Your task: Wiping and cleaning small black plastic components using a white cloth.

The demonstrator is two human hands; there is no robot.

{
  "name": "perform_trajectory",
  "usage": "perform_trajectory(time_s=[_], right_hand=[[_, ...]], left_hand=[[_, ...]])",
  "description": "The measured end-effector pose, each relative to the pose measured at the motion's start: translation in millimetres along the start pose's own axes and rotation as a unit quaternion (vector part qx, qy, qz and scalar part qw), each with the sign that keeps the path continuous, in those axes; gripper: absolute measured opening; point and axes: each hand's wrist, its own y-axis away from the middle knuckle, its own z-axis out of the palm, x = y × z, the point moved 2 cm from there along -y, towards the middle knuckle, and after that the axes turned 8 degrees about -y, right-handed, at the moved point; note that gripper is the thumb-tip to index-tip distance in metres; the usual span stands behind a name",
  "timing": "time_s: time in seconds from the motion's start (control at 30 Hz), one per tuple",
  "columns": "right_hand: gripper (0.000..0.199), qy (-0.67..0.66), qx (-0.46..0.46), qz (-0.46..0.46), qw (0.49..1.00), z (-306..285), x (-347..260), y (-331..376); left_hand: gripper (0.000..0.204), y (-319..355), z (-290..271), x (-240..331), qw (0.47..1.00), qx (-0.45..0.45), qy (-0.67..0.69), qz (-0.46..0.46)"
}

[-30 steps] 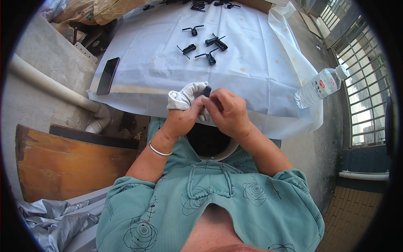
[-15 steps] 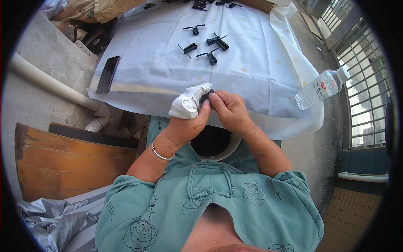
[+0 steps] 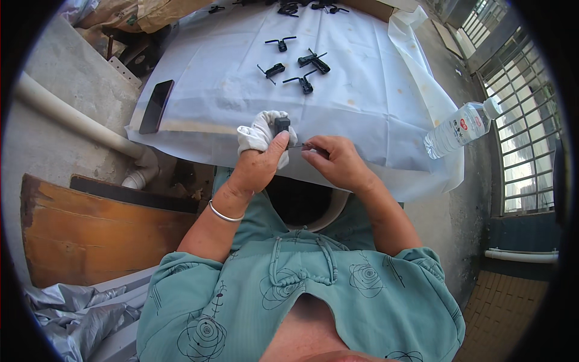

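Observation:
My left hand (image 3: 256, 169) is closed around a small black plastic part (image 3: 281, 125), the bare thumb pressed on it. White glove-like cloth (image 3: 258, 136) covers that hand's fingers. Just to the right, my right hand (image 3: 339, 161) pinches a thin dark rod-like piece (image 3: 297, 146), which reaches across to the left hand. Whether the rod is joined to the black part, I cannot tell. Several black clip-like parts with thin arms (image 3: 281, 44) lie on the table beyond my hands. Below my hands, a pale bucket (image 3: 330, 216) with a dark inside stands between my legs.
White plastic sheeting (image 3: 362, 120) covers the table. A dark phone (image 3: 157, 107) lies at its left edge, a clear water bottle (image 3: 461, 130) at the right. More black parts (image 3: 288, 8) sit at the back by a cardboard box (image 3: 371, 8). A brown board (image 3: 108, 232) leans at left.
My hands have moved slightly apart, the left one going left and turning. The black part now shows upright above its thumb, and the thin rod is visible between my hands.

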Motion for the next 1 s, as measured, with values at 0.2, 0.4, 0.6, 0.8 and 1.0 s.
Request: perform_trajectory(time_s=[0.2, 0.4, 0.6, 0.8, 1.0], right_hand=[[0.01, -0.049, 0.061, -0.103, 0.992, -5.4, -6.9, 0.7], [0.01, -0.139, 0.057, -0.053, 0.987, 2.1, -8.7, -7.9], [0.018, -0.099, 0.024, -0.07, 0.992, 1.6, -14.3, -7.6], [0.021, -0.088, -0.031, -0.039, 0.995, 8.7, -15.4, -17.6], [0.024, -0.113, -0.089, 0.017, 0.99, 0.3, -8.2, -24.9]], left_hand=[[0.026, 1.3, 5.1, 8.0, 0.991, -0.025, -0.132, -0.008], [0.029, -0.4, 10.9, -0.2, 0.975, -0.099, -0.174, 0.101], [0.028, -1.1, 7.8, 1.4, 0.997, -0.062, -0.039, 0.009], [0.028, -2.9, 7.1, -2.8, 0.944, -0.03, -0.304, 0.122], [0.03, 6.4, 1.9, 21.7, 0.95, -0.107, -0.289, 0.047]])
